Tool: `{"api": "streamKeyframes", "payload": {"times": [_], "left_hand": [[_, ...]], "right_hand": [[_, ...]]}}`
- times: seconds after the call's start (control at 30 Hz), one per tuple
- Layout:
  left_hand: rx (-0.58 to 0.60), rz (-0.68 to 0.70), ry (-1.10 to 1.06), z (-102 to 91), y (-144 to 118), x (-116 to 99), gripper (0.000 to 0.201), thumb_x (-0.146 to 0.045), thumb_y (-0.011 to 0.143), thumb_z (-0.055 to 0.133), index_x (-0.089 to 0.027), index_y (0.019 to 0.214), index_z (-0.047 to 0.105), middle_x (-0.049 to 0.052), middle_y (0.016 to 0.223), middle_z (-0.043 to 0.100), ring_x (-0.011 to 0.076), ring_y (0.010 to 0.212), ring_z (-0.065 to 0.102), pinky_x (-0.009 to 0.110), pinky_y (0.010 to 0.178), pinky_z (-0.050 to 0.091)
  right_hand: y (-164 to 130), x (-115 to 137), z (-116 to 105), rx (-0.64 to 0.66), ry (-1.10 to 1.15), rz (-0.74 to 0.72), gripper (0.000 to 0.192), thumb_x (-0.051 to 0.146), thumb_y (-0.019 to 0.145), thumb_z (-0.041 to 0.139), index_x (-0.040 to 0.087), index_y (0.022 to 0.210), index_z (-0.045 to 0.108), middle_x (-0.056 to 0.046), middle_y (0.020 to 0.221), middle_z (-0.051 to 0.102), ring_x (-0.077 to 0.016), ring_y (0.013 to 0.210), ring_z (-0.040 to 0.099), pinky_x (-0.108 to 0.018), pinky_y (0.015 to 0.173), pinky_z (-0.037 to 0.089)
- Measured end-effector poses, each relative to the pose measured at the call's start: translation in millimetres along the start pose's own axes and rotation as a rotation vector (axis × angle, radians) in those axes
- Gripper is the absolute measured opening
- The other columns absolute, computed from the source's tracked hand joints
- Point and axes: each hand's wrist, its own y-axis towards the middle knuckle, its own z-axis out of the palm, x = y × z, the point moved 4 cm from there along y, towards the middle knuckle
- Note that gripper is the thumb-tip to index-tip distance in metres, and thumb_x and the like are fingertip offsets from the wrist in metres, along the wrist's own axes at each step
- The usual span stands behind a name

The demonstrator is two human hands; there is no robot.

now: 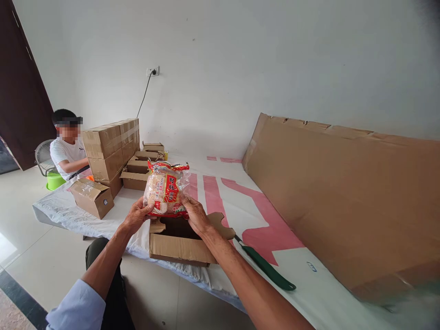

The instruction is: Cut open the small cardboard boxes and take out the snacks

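Two bare hands are holding a clear snack bag (167,188) upright just above an open box (178,240). The left hand (136,214) is gripping the bag's lower left edge, and the right hand (194,211) is gripping its lower right edge. The bag, printed red and yellow, is showing pale round crackers inside. The box is sitting at the near edge of a low platform covered in a white and pink sheet (220,192), its flaps folded out and its inside dark, so its contents cannot be told. Just right of the box, a tool with a green handle (266,268) is lying on the sheet. Left of the box, a small closed carton (92,197) is resting alone. Behind the box, open cartons (137,172) are sitting beside a taped stack (112,149). Beyond that stack, another person (67,146) is sitting. Far right of the box, a large cardboard sheet (343,192) is leaning against the white wall (240,68).
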Motion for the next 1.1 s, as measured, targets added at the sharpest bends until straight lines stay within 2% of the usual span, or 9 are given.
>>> {"api": "streamKeyframes", "payload": {"times": [0.23, 0.47, 0.83, 1.1], "left_hand": [[-0.012, -0.008, 0.005, -3.5, 1.5, 2.9, 0.062, -0.050, 0.071, 0.098, -0.016, 0.115, 0.072, 0.007, 0.101, 0.079, 0.0175, 0.080, 0.077, 0.023, 0.065, 0.062], [0.000, -0.003, -0.002, -4.0, 2.1, 2.9, 0.060, -0.049, 0.072, 0.098, -0.016, 0.114, 0.072, 0.008, 0.105, 0.079, 0.0170, 0.081, 0.077, 0.023, 0.066, 0.062], [0.017, -0.006, -0.010, -4.9, 2.8, 2.6, 0.064, -0.049, 0.072, 0.099, -0.016, 0.119, 0.071, 0.007, 0.104, 0.079, 0.0163, 0.080, 0.076, 0.023, 0.066, 0.063], [0.007, -0.020, -0.025, -5.3, 5.2, 2.4, 0.065, -0.049, 0.069, 0.100, -0.015, 0.117, 0.072, 0.007, 0.104, 0.079, 0.0167, 0.079, 0.077, 0.024, 0.065, 0.063]], "right_hand": [[1.4, -6.0, -1.2, -0.037, 0.039, 0.001, 0.050, 0.072, 0.072, 0.087, 0.028, 0.095, 0.082, -0.005, 0.108, 0.085, -0.0345, 0.120, 0.073, -0.050, 0.099, 0.060], [2.8, -7.9, -2.8, -0.033, 0.032, 0.016, 0.053, 0.072, 0.073, 0.086, 0.027, 0.100, 0.081, -0.005, 0.104, 0.085, -0.0335, 0.114, 0.076, -0.049, 0.097, 0.061], [3.6, -7.4, -3.5, -0.018, 0.046, -0.037, 0.046, 0.069, 0.075, 0.087, 0.027, 0.096, 0.083, -0.003, 0.106, 0.085, -0.0327, 0.120, 0.073, -0.046, 0.100, 0.060], [5.6, -12.8, -4.8, -0.027, 0.070, 0.004, 0.048, 0.068, 0.076, 0.087, 0.029, 0.102, 0.082, -0.003, 0.105, 0.085, -0.0328, 0.118, 0.075, -0.049, 0.099, 0.061]]}}
